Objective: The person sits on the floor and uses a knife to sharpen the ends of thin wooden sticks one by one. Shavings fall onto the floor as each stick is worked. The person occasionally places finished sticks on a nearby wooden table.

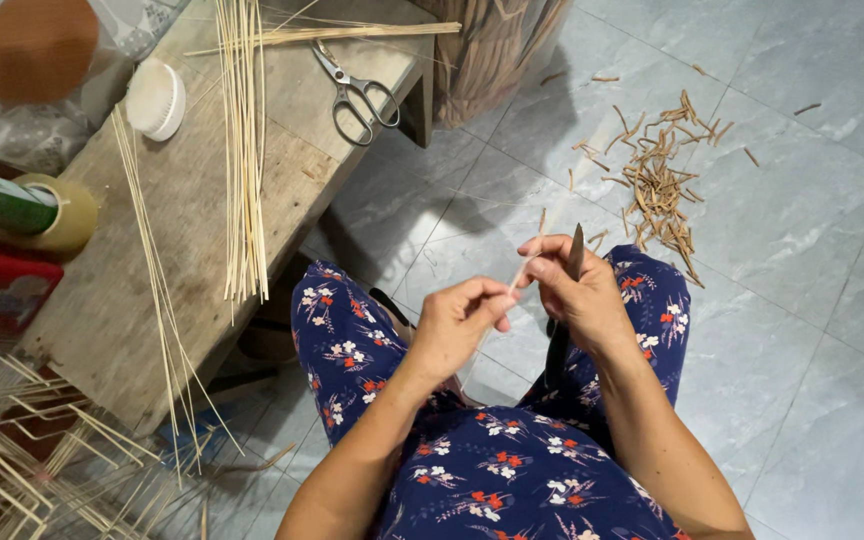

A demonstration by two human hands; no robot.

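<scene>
Left hand (455,322) is pinching a thin bamboo strip (524,272) over the lap, right hand (580,290) is clenched around a knife (576,250) with the blade pointing up, right beside the left fingertips. That strip is skinny, so if the blade slips or bites off-line, I'd guess a nicked thumb or a snapped strip.

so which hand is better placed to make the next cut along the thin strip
Probably the right hand: it grips the knife with the blade up, right beside the thin strip. The left hand only pinches the strip in its fingers.
</scene>
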